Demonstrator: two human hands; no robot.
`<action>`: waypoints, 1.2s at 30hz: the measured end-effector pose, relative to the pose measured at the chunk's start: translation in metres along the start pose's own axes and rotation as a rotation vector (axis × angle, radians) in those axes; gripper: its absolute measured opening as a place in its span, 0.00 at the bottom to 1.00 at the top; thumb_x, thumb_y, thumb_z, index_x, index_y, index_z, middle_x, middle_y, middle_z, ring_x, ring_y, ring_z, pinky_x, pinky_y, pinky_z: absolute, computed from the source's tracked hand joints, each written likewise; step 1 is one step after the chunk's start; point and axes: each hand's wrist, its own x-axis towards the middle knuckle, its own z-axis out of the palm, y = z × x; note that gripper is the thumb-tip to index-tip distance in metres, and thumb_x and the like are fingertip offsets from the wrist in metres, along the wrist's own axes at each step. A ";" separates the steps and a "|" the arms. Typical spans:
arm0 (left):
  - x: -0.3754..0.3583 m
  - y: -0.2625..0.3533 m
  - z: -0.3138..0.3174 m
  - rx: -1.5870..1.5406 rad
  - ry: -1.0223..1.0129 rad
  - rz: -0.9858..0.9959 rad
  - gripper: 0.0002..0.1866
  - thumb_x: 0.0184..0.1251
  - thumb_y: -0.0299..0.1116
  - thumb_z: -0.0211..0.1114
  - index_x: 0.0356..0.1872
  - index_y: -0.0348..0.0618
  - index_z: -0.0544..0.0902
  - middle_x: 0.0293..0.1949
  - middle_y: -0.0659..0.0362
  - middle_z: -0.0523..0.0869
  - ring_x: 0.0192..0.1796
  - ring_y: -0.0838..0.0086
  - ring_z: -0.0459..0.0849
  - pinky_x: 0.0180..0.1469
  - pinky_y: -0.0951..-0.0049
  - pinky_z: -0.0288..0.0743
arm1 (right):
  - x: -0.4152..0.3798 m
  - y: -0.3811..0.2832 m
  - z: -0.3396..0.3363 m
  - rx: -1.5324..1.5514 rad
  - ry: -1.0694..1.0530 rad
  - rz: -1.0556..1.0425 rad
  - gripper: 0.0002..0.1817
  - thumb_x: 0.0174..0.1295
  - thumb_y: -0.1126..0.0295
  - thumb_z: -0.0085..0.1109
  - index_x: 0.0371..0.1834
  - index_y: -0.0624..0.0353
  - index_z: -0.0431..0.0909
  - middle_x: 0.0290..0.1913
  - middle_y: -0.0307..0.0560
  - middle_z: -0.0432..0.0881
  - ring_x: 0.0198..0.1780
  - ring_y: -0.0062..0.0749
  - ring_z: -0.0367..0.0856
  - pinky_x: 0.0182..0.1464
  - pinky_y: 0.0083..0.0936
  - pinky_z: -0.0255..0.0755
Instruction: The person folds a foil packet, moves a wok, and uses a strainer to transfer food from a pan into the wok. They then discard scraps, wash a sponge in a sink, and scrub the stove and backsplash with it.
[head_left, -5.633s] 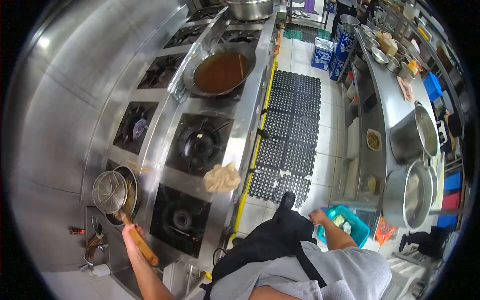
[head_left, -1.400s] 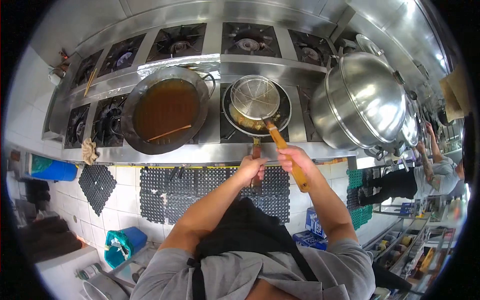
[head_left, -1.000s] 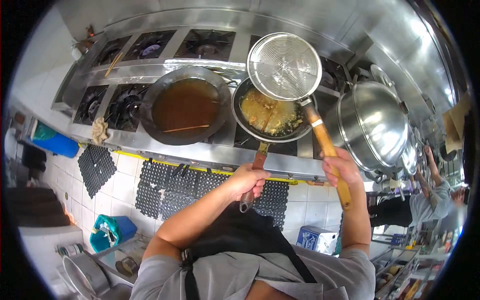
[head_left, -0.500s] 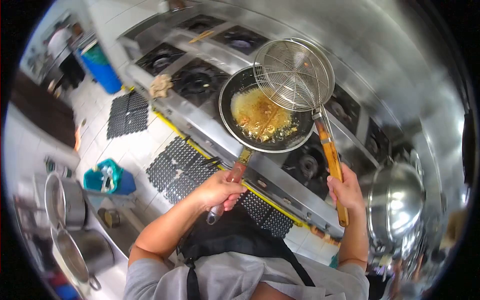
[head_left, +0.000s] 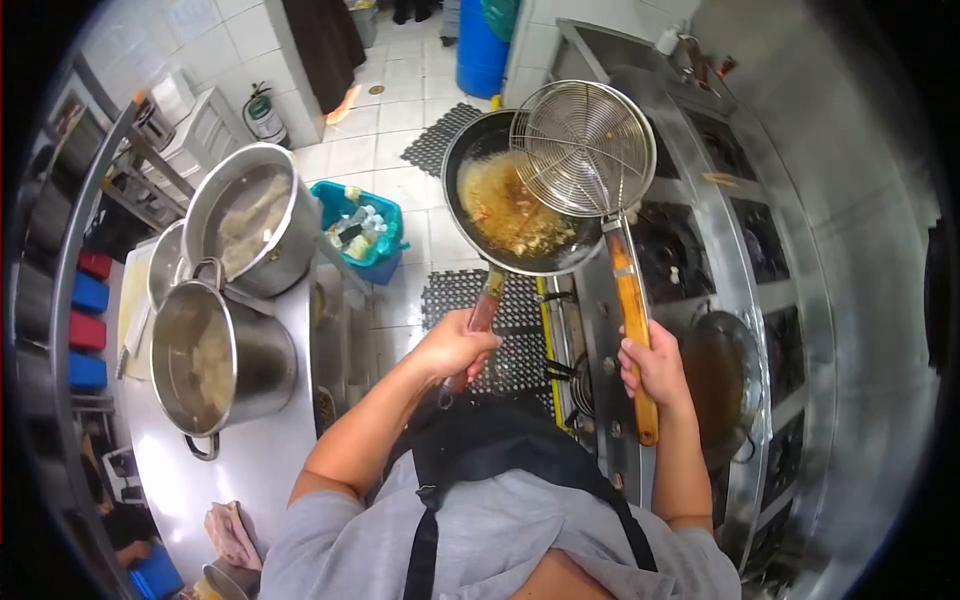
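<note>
My left hand (head_left: 455, 347) grips the handle of a black frying pan (head_left: 470, 160) that holds yellow oil with bits of fried food. The pan is lifted off the stove and hangs over the floor mats. My right hand (head_left: 652, 368) holds the wooden handle of a round wire skimmer (head_left: 583, 148). The skimmer's basket sits above the pan's right rim, tilted, with a few crumbs in its mesh.
The steel stove (head_left: 700, 240) with several burners runs along the right, with a wok of brown oil (head_left: 722, 385) on it. Two big steel pots (head_left: 215, 350) (head_left: 250, 225) stand on the left counter. A teal bin (head_left: 360, 230), black floor mats (head_left: 455, 290) and a blue barrel (head_left: 480, 45) lie ahead.
I have turned left away from the stove, carrying the pan and skimmer with me. The pan now hangs over the aisle floor, and the left counter with pots has come into view.
</note>
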 end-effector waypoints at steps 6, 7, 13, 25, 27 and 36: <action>0.026 0.024 -0.085 -0.140 0.179 0.033 0.11 0.65 0.25 0.62 0.24 0.42 0.70 0.16 0.63 0.72 0.14 0.77 0.71 0.17 0.72 0.67 | 0.117 -0.051 0.052 -0.073 -0.162 -0.060 0.09 0.68 0.73 0.54 0.48 0.61 0.70 0.23 0.40 0.70 0.15 0.23 0.68 0.14 0.24 0.65; 0.032 0.027 -0.096 -0.175 0.207 0.017 0.11 0.64 0.25 0.62 0.25 0.42 0.70 0.16 0.63 0.72 0.14 0.77 0.71 0.17 0.72 0.67 | 0.133 -0.061 0.058 -0.089 -0.168 -0.042 0.09 0.68 0.72 0.54 0.49 0.61 0.71 0.23 0.40 0.71 0.15 0.23 0.68 0.14 0.24 0.65; 0.072 0.048 -0.139 -0.253 0.321 0.028 0.11 0.66 0.24 0.61 0.29 0.44 0.67 0.16 0.63 0.71 0.13 0.78 0.69 0.16 0.71 0.67 | 0.232 -0.104 0.072 -0.144 -0.262 -0.061 0.06 0.68 0.73 0.53 0.45 0.60 0.70 0.23 0.38 0.72 0.15 0.21 0.68 0.14 0.22 0.65; 0.179 0.132 -0.120 0.029 0.080 0.051 0.10 0.64 0.24 0.63 0.26 0.42 0.70 0.13 0.61 0.71 0.12 0.76 0.69 0.15 0.72 0.66 | 0.215 -0.097 -0.008 -0.046 0.021 -0.086 0.11 0.68 0.74 0.55 0.52 0.62 0.72 0.24 0.39 0.73 0.16 0.20 0.70 0.15 0.21 0.67; 0.198 0.140 -0.101 0.131 -0.034 0.034 0.10 0.64 0.24 0.63 0.27 0.42 0.70 0.13 0.61 0.71 0.12 0.76 0.69 0.14 0.73 0.65 | 0.175 -0.085 -0.022 0.033 0.161 -0.106 0.10 0.68 0.74 0.55 0.50 0.62 0.72 0.25 0.39 0.73 0.16 0.20 0.70 0.15 0.21 0.67; 0.228 0.147 0.054 0.212 -0.491 -0.168 0.10 0.65 0.24 0.61 0.28 0.46 0.68 0.14 0.64 0.66 0.10 0.79 0.63 0.11 0.75 0.58 | -0.032 -0.020 -0.049 0.272 0.846 -0.150 0.06 0.67 0.74 0.54 0.43 0.63 0.70 0.22 0.40 0.73 0.15 0.22 0.71 0.14 0.24 0.66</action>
